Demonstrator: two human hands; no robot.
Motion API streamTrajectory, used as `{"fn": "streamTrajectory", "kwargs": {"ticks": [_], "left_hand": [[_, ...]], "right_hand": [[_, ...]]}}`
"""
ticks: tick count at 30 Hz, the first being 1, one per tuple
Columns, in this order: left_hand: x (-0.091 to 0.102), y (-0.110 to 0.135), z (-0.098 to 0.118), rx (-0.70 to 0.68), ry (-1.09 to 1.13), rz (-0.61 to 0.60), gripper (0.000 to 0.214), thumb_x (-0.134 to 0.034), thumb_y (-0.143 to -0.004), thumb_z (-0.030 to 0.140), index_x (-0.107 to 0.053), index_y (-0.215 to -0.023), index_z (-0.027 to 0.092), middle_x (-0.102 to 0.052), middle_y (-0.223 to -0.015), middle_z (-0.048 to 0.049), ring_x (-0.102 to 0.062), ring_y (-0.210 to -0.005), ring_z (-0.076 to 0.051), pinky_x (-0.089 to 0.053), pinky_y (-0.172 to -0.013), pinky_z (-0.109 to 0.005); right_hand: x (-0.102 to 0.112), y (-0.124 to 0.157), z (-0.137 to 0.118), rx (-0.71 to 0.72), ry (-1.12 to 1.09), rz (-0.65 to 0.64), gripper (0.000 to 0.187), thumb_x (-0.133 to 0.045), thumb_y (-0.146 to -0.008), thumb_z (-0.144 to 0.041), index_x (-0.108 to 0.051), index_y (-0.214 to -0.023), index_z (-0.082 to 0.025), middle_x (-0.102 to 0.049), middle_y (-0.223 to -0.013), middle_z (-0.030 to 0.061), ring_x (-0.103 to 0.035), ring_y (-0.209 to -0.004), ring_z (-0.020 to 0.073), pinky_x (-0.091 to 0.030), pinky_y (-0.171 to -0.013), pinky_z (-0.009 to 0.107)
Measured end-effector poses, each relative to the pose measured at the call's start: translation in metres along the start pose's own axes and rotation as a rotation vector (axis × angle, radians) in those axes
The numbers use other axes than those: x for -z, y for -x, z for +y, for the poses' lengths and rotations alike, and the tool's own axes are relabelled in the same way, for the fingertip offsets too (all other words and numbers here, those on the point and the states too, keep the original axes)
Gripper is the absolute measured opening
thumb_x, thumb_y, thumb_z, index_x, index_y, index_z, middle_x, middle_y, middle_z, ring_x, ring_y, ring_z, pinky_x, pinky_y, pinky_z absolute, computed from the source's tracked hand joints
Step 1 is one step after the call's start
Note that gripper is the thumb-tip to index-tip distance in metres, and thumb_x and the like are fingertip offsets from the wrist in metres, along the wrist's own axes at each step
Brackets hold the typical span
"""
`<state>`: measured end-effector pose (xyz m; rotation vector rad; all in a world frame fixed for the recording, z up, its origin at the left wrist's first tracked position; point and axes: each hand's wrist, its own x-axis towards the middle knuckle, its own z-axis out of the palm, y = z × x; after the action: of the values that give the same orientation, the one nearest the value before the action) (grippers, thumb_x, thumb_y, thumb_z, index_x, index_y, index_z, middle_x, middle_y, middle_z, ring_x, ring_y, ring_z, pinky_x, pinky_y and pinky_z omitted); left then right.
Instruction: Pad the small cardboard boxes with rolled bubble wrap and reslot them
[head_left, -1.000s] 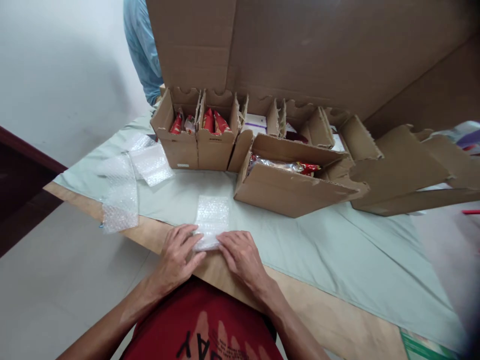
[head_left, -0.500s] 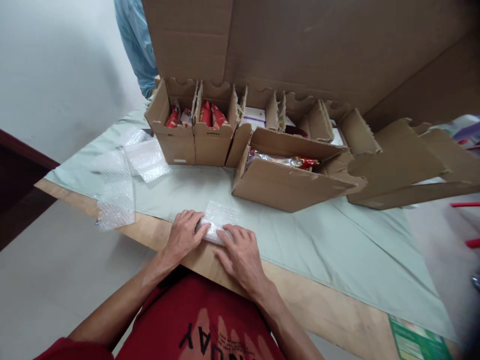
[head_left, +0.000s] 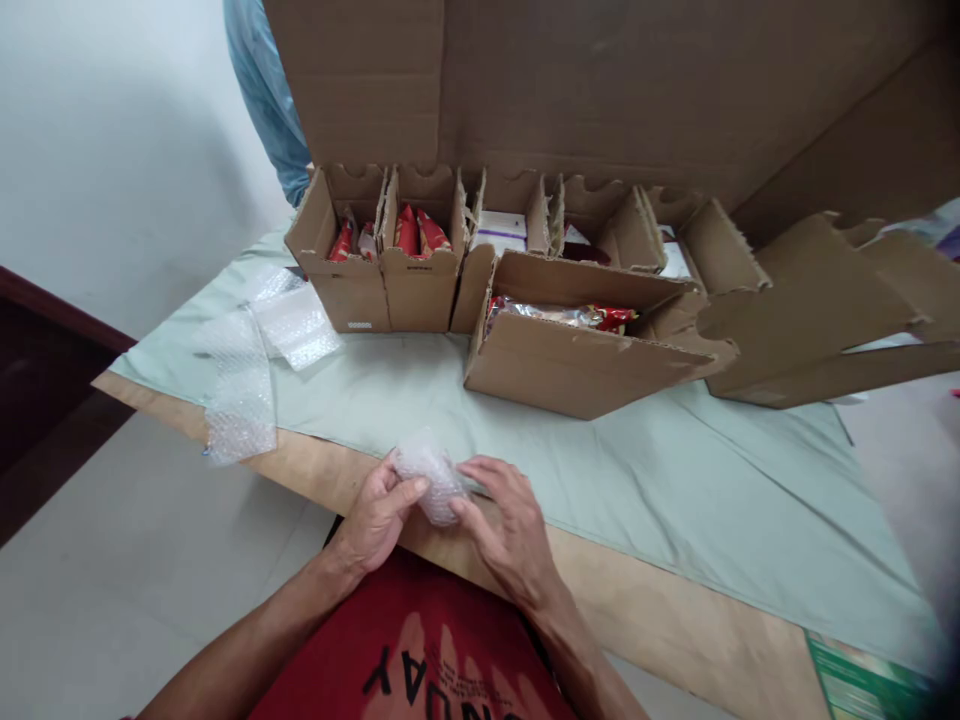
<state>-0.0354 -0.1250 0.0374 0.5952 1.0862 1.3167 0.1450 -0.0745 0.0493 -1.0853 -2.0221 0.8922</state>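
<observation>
Both of my hands hold a small bundle of bubble wrap [head_left: 430, 475] just above the near edge of the table. My left hand [head_left: 377, 515] curls round its left side with the thumb pressed on top. My right hand [head_left: 507, 525] grips its right side with bent fingers. The wrap is rolled into a compact lump; whatever is inside it is hidden.
Loose bubble wrap sheets [head_left: 241, 385] lie at the table's left edge on a pale green cloth [head_left: 675, 480]. Open cardboard boxes [head_left: 577, 345] with red snack packets [head_left: 416, 232] stand behind, under a tall cardboard wall. A person in blue [head_left: 259, 90] stands at the far left.
The bubble wrap lay flat on the table under my fingers; now it is rolled into a lump and lifted between both hands.
</observation>
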Motion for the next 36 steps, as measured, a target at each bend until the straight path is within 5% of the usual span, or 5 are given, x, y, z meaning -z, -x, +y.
{"fn": "streamTrajectory", "kwargs": {"ticks": [6, 10, 19, 30, 36], "left_hand": [[-0.008, 0.008, 0.001, -0.107, -0.522, -0.036, 0.065, -0.069, -0.084, 0.028, -0.050, -0.145, 0.021, -0.064, -0.136, -0.0121, -0.063, -0.122, -0.026, -0.050, -0.107, -0.040], [-0.012, 0.014, -0.006, -0.113, -0.677, -0.148, 0.077, -0.063, -0.086, 0.025, -0.034, -0.157, 0.022, -0.069, -0.123, -0.0101, -0.069, -0.102, -0.022, -0.056, -0.094, -0.036], [-0.024, -0.005, 0.024, -0.081, -0.836, -0.547, 0.043, -0.056, -0.083, 0.015, -0.070, -0.122, 0.026, -0.075, -0.108, -0.0020, -0.070, -0.093, -0.021, -0.056, -0.083, -0.029], [-0.086, -0.113, 0.116, -1.223, -1.390, -0.118, 0.038, -0.054, -0.095, 0.015, -0.060, -0.131, 0.021, -0.068, -0.129, -0.0115, -0.054, -0.137, -0.031, -0.039, -0.117, -0.056], [-0.084, -0.113, 0.086, -1.234, -1.363, -0.195, 0.029, -0.047, -0.092, 0.002, -0.063, -0.106, 0.022, -0.073, -0.103, -0.0057, -0.069, -0.104, -0.019, -0.038, -0.115, -0.050]], "right_hand": [[0.028, -0.008, -0.003, -0.029, -0.160, -0.136, 0.060, -0.075, -0.082, -0.054, -0.061, -0.133, -0.026, -0.066, -0.132, 0.0116, -0.066, -0.113, 0.0274, -0.054, -0.096, 0.041], [0.031, -0.006, -0.008, -0.082, -0.200, -0.106, 0.015, -0.069, -0.088, -0.037, -0.068, -0.095, -0.023, -0.074, -0.099, 0.0048, -0.068, -0.096, 0.0217, -0.053, -0.090, 0.034], [0.079, -0.007, -0.003, -0.111, -0.174, -0.276, 0.016, -0.074, -0.082, -0.029, -0.072, -0.098, -0.025, -0.073, -0.086, -0.0005, -0.065, -0.077, 0.0175, -0.053, -0.070, 0.026], [0.247, -0.067, -0.021, 0.116, 0.255, 0.550, 0.027, -0.079, -0.084, -0.043, -0.075, -0.109, -0.034, -0.076, -0.088, 0.0026, -0.067, -0.068, 0.0178, -0.053, -0.053, 0.028], [0.270, -0.135, -0.025, 0.267, 0.644, 0.075, 0.030, -0.057, -0.097, -0.052, -0.076, -0.101, -0.030, -0.077, -0.094, 0.0035, -0.065, -0.070, 0.0149, -0.048, -0.053, 0.029]]}}
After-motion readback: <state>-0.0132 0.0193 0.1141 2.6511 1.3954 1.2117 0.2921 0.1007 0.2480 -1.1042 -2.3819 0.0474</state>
